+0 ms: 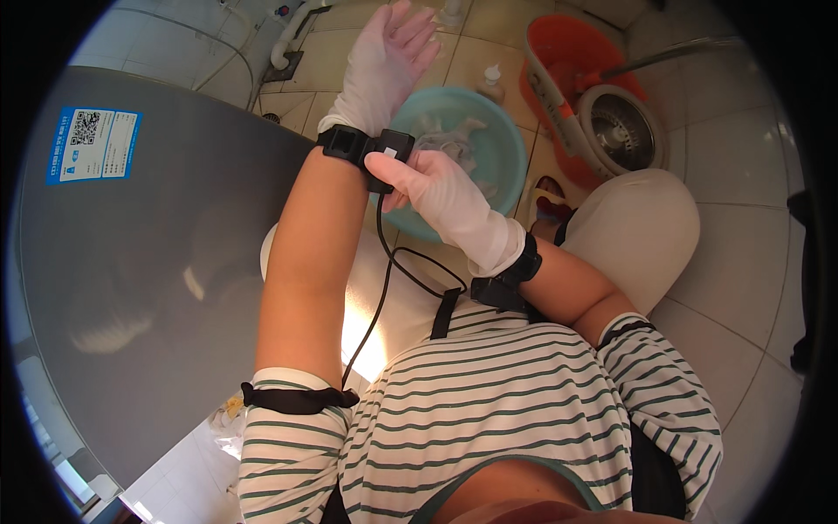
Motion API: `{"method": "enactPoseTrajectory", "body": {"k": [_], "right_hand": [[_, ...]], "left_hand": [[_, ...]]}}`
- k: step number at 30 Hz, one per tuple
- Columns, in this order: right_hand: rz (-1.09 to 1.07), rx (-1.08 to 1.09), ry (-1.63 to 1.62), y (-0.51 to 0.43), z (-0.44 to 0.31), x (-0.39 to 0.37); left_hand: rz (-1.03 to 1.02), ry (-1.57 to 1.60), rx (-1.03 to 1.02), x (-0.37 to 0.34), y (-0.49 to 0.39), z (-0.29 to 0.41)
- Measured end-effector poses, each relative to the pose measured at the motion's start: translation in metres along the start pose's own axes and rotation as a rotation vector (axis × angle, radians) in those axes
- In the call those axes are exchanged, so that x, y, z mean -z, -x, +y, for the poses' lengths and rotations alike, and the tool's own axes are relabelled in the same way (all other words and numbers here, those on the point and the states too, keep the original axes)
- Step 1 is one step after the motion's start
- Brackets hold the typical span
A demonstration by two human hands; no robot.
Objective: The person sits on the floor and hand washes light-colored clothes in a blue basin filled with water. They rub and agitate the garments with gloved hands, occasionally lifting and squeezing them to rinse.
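My left hand (pixel 387 69), in a thin whitish glove, is held out with the palm up and the fingers apart. Around that wrist runs a black strap (pixel 343 144) carrying a small black box-shaped device (pixel 395 141). My gloved right hand (pixel 452 203) grips this device, thumb on top and fingers partly hidden beneath. Another black device (pixel 501 293) is strapped to my right wrist. Below both hands, a light blue plastic basin (pixel 520 154) on the floor contains pale wet-looking cloth (pixel 452 141) in water; my hands partly cover it.
A large grey appliance panel (pixel 163 262) with a printed label (pixel 93 145) stands close on the left. An orange mop bucket (pixel 540 46) with a metal wringer basket (pixel 619 128) is at upper right. A black cable (pixel 381 288) loops from the left-wrist device. Pipes (pixel 283 52) stand behind.
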State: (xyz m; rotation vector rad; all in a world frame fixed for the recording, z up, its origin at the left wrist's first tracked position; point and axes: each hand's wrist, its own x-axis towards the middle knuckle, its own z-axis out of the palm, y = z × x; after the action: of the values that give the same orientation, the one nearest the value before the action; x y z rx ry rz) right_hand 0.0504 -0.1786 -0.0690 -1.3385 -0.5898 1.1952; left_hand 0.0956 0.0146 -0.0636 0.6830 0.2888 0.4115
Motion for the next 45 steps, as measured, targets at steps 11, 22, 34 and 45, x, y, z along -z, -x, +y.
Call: {"method": "enactPoseTrajectory", "body": {"k": [11,22,34,45], "right_hand": [[-0.320,-0.099,0.007,-0.033,0.001,0.070],[0.140,0.144,-1.152,-0.119,-0.020,0.147],[0.207,0.068,-0.789,-0.243,-0.093,0.139],[0.207,0.163,-0.824,-0.246,-0.106,0.136]], "left_hand": [[0.090,-0.268,-0.127,0.016,0.008,0.001],[0.165,-0.720,-0.112,0.013,0.072,-0.040],[0.083,-0.797,-0.624,-0.052,0.109,-0.074],[0.148,-1.198,-0.809,-0.080,0.097,-0.090]]}}
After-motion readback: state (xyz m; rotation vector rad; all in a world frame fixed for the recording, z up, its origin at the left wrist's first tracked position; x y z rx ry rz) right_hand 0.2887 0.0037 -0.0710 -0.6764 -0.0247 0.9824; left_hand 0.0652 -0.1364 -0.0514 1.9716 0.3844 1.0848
